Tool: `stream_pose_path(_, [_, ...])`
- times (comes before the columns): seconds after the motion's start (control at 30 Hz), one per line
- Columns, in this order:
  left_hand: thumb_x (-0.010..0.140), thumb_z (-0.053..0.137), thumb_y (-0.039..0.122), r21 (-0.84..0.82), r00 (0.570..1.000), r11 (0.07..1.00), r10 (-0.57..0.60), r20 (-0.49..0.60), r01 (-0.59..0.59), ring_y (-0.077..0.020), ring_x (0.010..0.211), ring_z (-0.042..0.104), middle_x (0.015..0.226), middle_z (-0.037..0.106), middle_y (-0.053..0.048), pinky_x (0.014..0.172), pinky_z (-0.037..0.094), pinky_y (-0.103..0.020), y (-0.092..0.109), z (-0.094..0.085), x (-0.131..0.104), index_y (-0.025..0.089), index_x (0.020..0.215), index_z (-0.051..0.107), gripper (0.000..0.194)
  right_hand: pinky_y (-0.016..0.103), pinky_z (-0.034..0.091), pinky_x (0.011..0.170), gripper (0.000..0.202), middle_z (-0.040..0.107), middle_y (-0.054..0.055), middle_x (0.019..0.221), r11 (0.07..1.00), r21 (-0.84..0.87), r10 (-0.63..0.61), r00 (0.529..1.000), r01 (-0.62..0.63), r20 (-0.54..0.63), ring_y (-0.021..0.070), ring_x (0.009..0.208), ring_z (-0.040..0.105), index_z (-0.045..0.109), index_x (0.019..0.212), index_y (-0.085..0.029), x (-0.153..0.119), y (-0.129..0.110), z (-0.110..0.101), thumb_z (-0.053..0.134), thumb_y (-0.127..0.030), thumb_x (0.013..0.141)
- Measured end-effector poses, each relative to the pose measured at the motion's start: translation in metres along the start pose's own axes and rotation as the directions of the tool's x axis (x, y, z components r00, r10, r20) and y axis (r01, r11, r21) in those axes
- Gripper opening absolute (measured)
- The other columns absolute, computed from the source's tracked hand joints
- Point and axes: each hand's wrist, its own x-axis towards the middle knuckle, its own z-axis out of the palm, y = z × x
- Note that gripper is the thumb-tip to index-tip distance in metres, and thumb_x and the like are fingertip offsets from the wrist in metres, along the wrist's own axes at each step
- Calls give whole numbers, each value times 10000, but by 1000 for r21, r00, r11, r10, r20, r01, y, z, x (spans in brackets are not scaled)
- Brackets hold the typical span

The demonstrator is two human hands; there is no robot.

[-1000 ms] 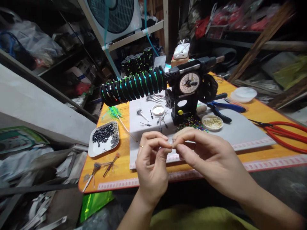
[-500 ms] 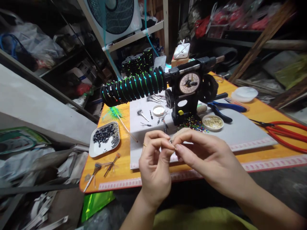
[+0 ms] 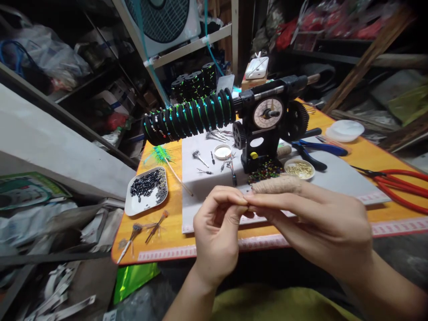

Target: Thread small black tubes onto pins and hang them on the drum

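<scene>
My left hand (image 3: 218,236) is closed, its thumb and fingers pinched at the tips above the front of the grey board (image 3: 200,203). Against those tips press the fingers of my right hand (image 3: 321,223), also closed, with a beige wrapping on its index finger. Whatever lies between the fingertips is too small and hidden to make out. Just beyond them, several thin wires with dark ends (image 3: 234,177) lie on the board. A small white dish (image 3: 223,152) and a pile of coloured beads (image 3: 265,171) are close by.
A black winding machine (image 3: 267,129) with a dial stands behind my hands, its spool of black rings (image 3: 189,117) reaching left. A tray of black beads (image 3: 129,205) is at left. Right are a dish of gold pieces (image 3: 299,170), blue-handled pliers (image 3: 321,148) and red-handled scissors (image 3: 397,187).
My right hand has turned and its fingers have straightened, so the wrapped finger now shows. My left fingers have curled in closer. The whole view has shifted slightly.
</scene>
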Motion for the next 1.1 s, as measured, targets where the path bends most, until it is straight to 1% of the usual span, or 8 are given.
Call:
stream_pose_path(0.1, [969, 675, 130, -16, 999, 1000, -24, 47, 25, -95, 696, 629, 859, 638, -8, 646, 562, -193, 2, -3, 1, 193, 904, 715, 99, 244, 624, 790, 245, 758, 66, 945, 996, -69, -50, 999, 51, 4, 150, 858, 746, 696, 1078, -202, 0, -1, 1, 611, -9, 952])
stream_pose_path(0.23, [948, 690, 94, 47, 999, 999, 4, 44, -6, -108, 724, 659, 875, 661, -10, 678, 582, -210, 1, -9, 2, 202, 936, 722, 113, 259, 609, 732, 211, 719, 54, 926, 1000, 12, 16, 999, -17, 37, 154, 845, 714, 648, 1044, -204, -2, 1, 4, 604, -18, 953])
stream_pose_path(0.33, [931, 700, 59, 183, 990, 973, 134, 43, -140, -138, 754, 707, 878, 739, -13, 704, 598, -249, -5, -17, 0, 232, 963, 750, 183, 250, 586, 649, 181, 693, 43, 917, 992, 86, 86, 993, -93, 78, 148, 807, 687, 629, 1023, -212, -4, 3, 5, 600, -47, 955])
stream_pose_path(0.5, [878, 741, 17, 533, 838, 651, 475, 268, -540, -217, 919, 804, 1130, 834, -42, 758, 617, -322, -15, -34, -6, 309, 1318, 714, 528, 232, 568, 590, 164, 681, 29, 871, 965, 148, 203, 974, -217, 101, 141, 755, 659, 631, 952, -219, -8, 1, 8, 605, -57, 938])
stream_pose_path(0.7, [892, 713, 34, 602, 757, 473, 508, 410, -643, -247, 1013, 800, 1188, 820, -70, 791, 609, -350, -15, -47, -8, 271, 1380, 673, 544, 236, 549, 578, 151, 675, 17, 847, 950, 151, 258, 960, -273, 113, 135, 731, 646, 624, 916, -217, -10, 1, 10, 623, -66, 925])
stream_pose_path(0.87, [897, 696, 23, 631, 826, 534, 351, 441, -563, -212, 880, 791, 1014, 842, -85, 788, 575, -324, -9, -48, 1, 198, 1164, 749, 323, 268, 509, 586, 150, 666, 21, 843, 983, 30, 179, 978, -183, 104, 132, 689, 625, 607, 918, -212, -13, 8, 13, 619, -62, 926])
stream_pose_path(0.97, [897, 709, 67, 643, 898, 635, 214, 385, -427, -185, 768, 746, 846, 801, -61, 713, 554, -289, -4, -47, 6, 180, 971, 742, 139, 276, 501, 604, 145, 670, 28, 850, 988, -22, 156, 980, -154, 124, 131, 685, 627, 598, 927, -207, -17, 13, 16, 619, -63, 927])
stream_pose_path(1.1, [874, 701, 79, 645, 955, 717, 100, 281, -265, -159, 732, 677, 787, 721, -25, 662, 516, -267, -4, -47, 8, 188, 857, 689, 111, 267, 498, 628, 141, 679, 28, 873, 986, -46, 162, 977, -157, 141, 137, 737, 655, 593, 937, -206, -22, 19, 20, 629, -70, 929])
